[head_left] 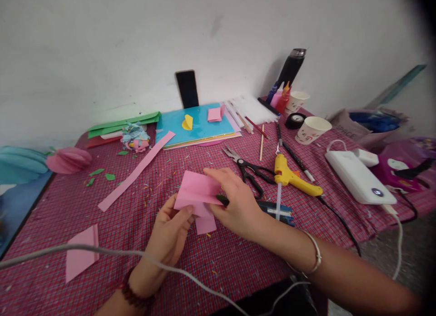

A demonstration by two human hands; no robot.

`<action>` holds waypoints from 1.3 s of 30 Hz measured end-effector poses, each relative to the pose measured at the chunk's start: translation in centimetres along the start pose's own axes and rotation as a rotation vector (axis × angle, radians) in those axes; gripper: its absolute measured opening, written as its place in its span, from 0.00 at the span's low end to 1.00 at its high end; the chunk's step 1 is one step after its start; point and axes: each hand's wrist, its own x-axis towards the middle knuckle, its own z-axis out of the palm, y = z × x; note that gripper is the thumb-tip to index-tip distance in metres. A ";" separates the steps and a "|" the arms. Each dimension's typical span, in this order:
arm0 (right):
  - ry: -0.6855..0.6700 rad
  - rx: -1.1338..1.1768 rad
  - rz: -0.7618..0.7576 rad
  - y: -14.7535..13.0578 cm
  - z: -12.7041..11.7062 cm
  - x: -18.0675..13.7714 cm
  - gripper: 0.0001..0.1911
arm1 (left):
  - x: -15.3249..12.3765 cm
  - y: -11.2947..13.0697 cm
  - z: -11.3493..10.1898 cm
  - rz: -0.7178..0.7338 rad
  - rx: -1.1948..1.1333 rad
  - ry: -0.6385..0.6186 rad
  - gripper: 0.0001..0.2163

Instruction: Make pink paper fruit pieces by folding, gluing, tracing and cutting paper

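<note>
A creased piece of pink paper (197, 188) is held up between my hands, its folded panels partly spread. My left hand (173, 229) pinches its lower left edge, thumb on top. On the right side, my right hand (235, 202) grips the same paper with thumb and fingers. A dark tip shows beside the right fingers; I cannot tell what it belongs to. Under the held sheet, a small pink paper piece (206, 224) shows. Black-handled scissors (250, 166) lie just beyond my right hand, with a yellow glue gun (293, 177) further right.
A pink strip (136, 173) and a pink offcut (81, 252) lie on the left of the checked tablecloth (116, 234). A white cable (112, 251) crosses in front of my left wrist. Paper cups (311, 129) and a white power bank (361, 177) stand right; blue sheets (200, 129) lie behind.
</note>
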 end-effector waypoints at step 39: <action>-0.051 0.170 -0.149 -0.5 -0.8 -0.3 0.33 | -0.4 0.9 -0.4 0.180 0.618 0.029 0.06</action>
